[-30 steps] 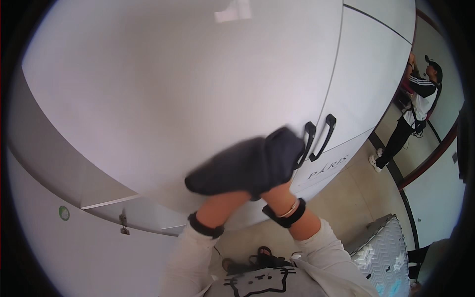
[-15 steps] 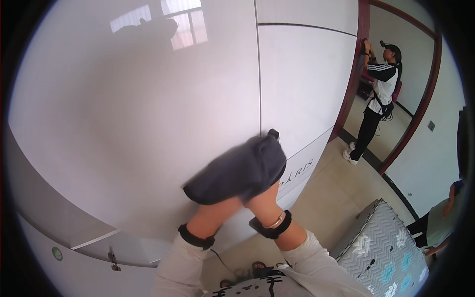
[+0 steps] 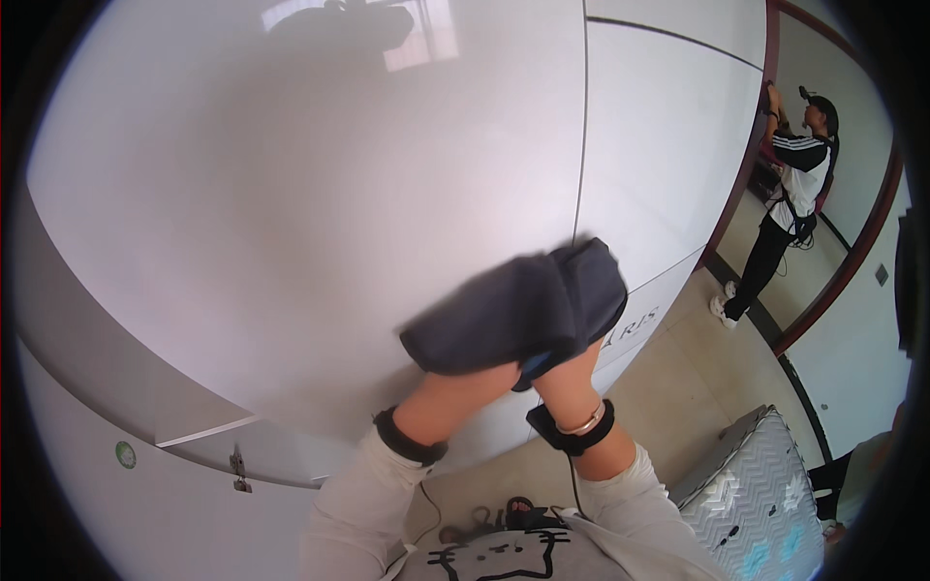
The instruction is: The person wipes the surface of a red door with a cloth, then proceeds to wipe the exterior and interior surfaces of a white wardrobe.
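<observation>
A dark grey cloth (image 3: 499, 315) is held up between my hands in front of a glossy white panel (image 3: 339, 203). My left hand (image 3: 465, 387) reaches under its left part, and only the wrist end of the hand shows. On the other side, my right hand (image 3: 570, 373) goes up under the bunched right part. The cloth hides the fingers of both. A small blue patch (image 3: 535, 365) shows between the wrists below the cloth's edge. Black bands circle both wrists, and a bracelet (image 3: 584, 423) sits on the right one. Whether the cloth touches the panel is unclear.
To the right, a person (image 3: 802, 184) with raised hands stands in a red-framed doorway (image 3: 833, 300). A patterned mattress (image 3: 756, 499) lies at the lower right, with another person partly visible beside it. A metal latch (image 3: 239, 468) is on the white surface at lower left.
The view has turned, so the panel, doorway and mattress sit farther right. The cloth and both hands also appear farther right. A dark knob-like bit at the cloth's top no longer shows.
</observation>
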